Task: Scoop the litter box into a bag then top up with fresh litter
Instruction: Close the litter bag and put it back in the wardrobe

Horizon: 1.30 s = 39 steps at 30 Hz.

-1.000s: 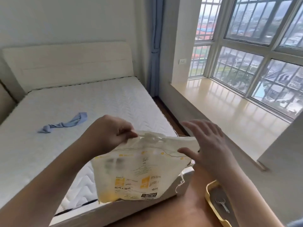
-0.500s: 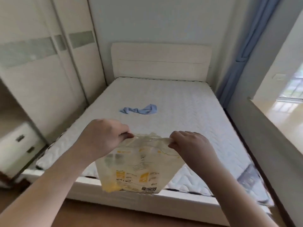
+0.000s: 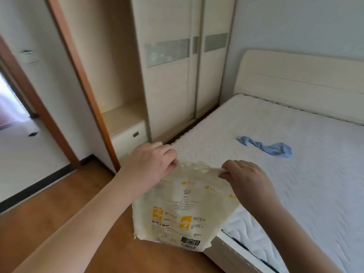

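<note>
A pale cream plastic bag (image 3: 185, 209) with yellow squares, small print and a barcode hangs in front of me above the wooden floor, by the bed's corner. My left hand (image 3: 151, 164) pinches the bag's top edge at its left end. At the right end of the same edge, my right hand (image 3: 244, 180) grips it with closed fingers. The top edge is stretched between both hands. Neither a litter box nor a scoop is in view.
A bed (image 3: 295, 154) with a bare white mattress fills the right side, with a blue cloth (image 3: 266, 147) lying on it. A cream wardrobe (image 3: 177, 79) with sliding doors and a drawer unit (image 3: 131, 136) stands behind. A doorway (image 3: 17, 119) opens at left.
My view has swung left from the window side to the wardrobe and doorway. My right hand went from open beside the bag to gripping its top edge; my left hand kept its hold.
</note>
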### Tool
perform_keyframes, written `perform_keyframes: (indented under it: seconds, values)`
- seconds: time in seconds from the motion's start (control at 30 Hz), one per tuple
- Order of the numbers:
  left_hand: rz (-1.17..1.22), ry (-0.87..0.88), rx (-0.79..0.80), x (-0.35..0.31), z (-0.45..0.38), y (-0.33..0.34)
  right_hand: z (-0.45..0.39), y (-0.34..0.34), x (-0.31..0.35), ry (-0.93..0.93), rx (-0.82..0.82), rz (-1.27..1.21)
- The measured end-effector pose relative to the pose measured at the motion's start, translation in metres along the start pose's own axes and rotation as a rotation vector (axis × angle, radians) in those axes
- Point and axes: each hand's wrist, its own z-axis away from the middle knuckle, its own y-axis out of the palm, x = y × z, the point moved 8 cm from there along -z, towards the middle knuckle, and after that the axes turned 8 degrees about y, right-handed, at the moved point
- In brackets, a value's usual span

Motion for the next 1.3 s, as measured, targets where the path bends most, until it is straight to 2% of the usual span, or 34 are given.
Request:
perform_keyframes:
  seconds: [0.3,0.57,0.97,1.17,1.3]
  values:
    - [-0.087,-0.261,0.183,0.105,0.061,0.071,-0.087,0.124,0.049,-0.248,0.072,-0.079]
    - [-0.154,-0.479,0.278,0.198,0.055,0.101,-0.172,0.203,0.073,-0.393,0.108,-0.151]
    - [-0.224,-0.649,0.238,0.337,0.065,0.131,-0.282,0.298,0.123,-0.455,0.119,-0.167]
    - [-0.116,-0.704,0.240,0.431,0.098,0.169,-0.332,0.368,0.171,-0.504,0.138,-0.077]
    - [-0.007,-0.694,0.236,0.490,0.118,0.188,-0.364,0.413,0.196,-0.468,0.179,-0.064]
